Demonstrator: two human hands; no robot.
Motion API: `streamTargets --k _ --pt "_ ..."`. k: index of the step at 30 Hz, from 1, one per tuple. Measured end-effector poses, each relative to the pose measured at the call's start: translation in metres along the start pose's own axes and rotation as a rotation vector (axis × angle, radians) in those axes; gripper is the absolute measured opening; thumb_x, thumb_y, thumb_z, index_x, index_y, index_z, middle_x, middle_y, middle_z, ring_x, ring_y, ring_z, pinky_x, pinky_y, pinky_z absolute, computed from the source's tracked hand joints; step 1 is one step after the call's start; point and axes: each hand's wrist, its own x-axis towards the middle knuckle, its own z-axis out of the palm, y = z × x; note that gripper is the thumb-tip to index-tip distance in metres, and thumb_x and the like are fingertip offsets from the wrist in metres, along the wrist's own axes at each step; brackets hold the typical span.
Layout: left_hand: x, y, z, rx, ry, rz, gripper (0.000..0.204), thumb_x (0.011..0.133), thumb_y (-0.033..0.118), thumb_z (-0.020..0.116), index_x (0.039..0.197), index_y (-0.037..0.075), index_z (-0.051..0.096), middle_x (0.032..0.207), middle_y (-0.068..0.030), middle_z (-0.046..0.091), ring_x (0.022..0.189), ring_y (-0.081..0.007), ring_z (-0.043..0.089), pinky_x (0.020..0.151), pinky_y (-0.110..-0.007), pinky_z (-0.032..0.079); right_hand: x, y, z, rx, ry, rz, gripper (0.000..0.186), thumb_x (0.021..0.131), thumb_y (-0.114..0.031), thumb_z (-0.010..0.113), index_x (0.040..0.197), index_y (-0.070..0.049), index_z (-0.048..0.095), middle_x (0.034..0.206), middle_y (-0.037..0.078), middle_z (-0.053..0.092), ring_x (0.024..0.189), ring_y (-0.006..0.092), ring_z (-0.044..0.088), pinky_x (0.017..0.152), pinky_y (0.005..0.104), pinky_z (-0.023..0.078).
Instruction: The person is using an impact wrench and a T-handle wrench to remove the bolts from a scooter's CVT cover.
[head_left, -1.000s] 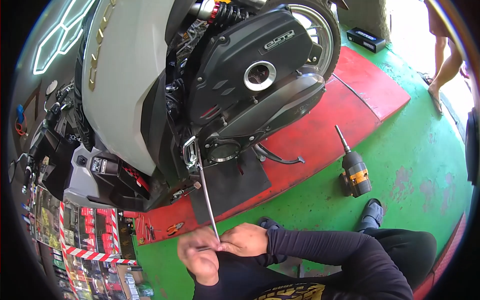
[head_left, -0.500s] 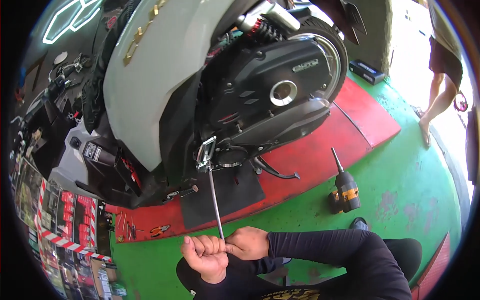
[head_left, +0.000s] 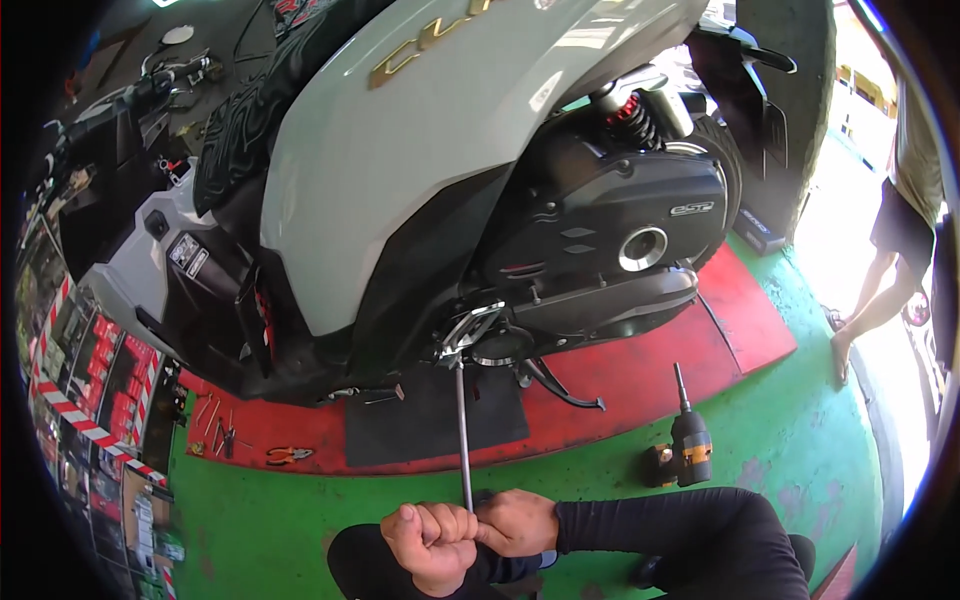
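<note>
A long metal bar [head_left: 463, 430] runs from beneath the footpeg [head_left: 472, 328] of a grey scooter [head_left: 400, 170] down toward me. My left hand [head_left: 432, 547] is closed in a fist round its near end, thumb to the left. Beside it, touching, my right hand [head_left: 517, 522] is wrapped round the same end. The bar's far tip sits low on the scooter, by the black engine cover [head_left: 590, 240]; exactly what it fits onto is hidden.
The scooter stands over a red platform [head_left: 620, 400] with a dark mat [head_left: 430, 415]. Orange-handled pliers [head_left: 289, 456] and several tools lie at its left. A cordless impact driver [head_left: 690, 440] stands on the green floor. Shelves [head_left: 105, 400] are at left; a person [head_left: 880, 250] stands at right.
My view has shifted, so the scooter and platform sit differently in the picture. Both hands keep their grip on the bar, which appears more upright in the picture.
</note>
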Motion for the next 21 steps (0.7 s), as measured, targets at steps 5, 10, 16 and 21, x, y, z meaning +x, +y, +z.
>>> streamTargets --k 5,10,16,21 --pt "-0.009 0.001 -0.019 -0.526 0.442 0.021 0.047 0.101 0.031 0.036 0.058 0.014 0.027 0.042 -0.0008 0.027 0.036 -0.0107 0.013 0.035 -0.028 0.017 0.007 -0.030 -0.028 -0.272 -0.224 0.178 0.036 0.097 -0.032 0.046 0.080 -0.002 0.060 0.070 0.017 0.065 0.061 0.0414 0.060 0.057 0.0443 0.049" --pt "-0.016 -0.010 -0.046 -0.545 0.314 -0.065 0.046 0.102 0.038 0.037 0.063 0.014 0.033 0.050 -0.0027 0.038 0.039 -0.0139 0.025 0.040 -0.029 0.027 0.008 -0.050 -0.044 -0.309 -0.235 0.223 0.039 0.096 -0.036 0.053 0.077 -0.002 0.059 0.067 0.015 0.065 0.053 0.0390 0.058 0.050 0.0417 0.047" --pt "-0.025 -0.029 -0.041 -0.162 0.614 -0.204 0.034 0.103 0.040 0.036 0.078 0.017 0.041 0.069 -0.0052 0.050 0.060 -0.0161 0.049 0.058 -0.034 0.042 0.022 -0.106 -0.070 -0.574 -0.320 0.341 0.029 0.094 -0.028 0.050 0.084 -0.002 0.059 0.066 0.014 0.065 0.057 0.0361 0.061 0.053 0.0432 0.049" --pt "-0.059 -0.078 -0.052 -0.392 0.781 -0.453 0.031 0.100 0.036 0.040 0.083 0.014 0.053 0.079 -0.0038 0.060 0.067 -0.0183 0.056 0.057 -0.034 0.041 0.044 -0.149 -0.055 -0.839 -0.277 0.193 0.018 0.086 -0.021 0.057 0.085 -0.003 0.059 0.065 0.013 0.065 0.054 0.0331 0.062 0.049 0.0407 0.047"
